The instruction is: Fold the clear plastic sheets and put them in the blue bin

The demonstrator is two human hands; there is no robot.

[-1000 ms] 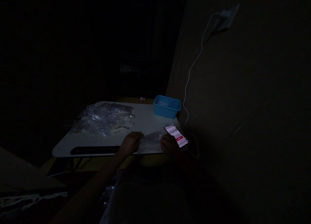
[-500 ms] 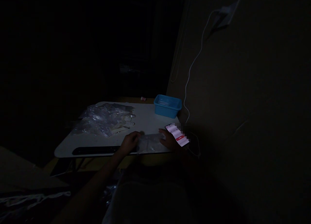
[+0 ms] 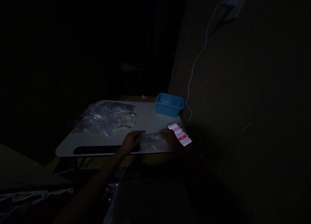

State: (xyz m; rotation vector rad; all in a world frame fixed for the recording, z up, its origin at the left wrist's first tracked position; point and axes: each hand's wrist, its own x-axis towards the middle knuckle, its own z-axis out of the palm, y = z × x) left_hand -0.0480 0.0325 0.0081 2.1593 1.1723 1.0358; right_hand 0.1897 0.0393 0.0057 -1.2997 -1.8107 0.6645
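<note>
A clear plastic bag [image 3: 152, 143] stretches between my hands at the front edge of the white table [image 3: 143, 120]. My left hand [image 3: 131, 141] is closed on the bag's left side, its fingertips near the top corner. On the other side, my right hand [image 3: 170, 137] grips the upper right corner with bent fingers. Dim light hides the finer finger positions, and I cannot tell what the bag contains. A lit phone [image 3: 179, 134] lies just right of my right hand. Farther left on the table spreads a crumpled heap of clear plastic bags [image 3: 102, 118].
A blue plastic basin [image 3: 169, 105] stands at the table's back right corner. Behind the table lies a small pinkish cup-shaped object [image 3: 144, 97]. A white cable [image 3: 194, 63] hangs down the right wall from a socket. A dark slot [image 3: 97, 149] runs along the table's front.
My left fingers have stretched further along the bag's top edge, and my right fingers have lowered onto its corner. The whole view has shifted slightly.
</note>
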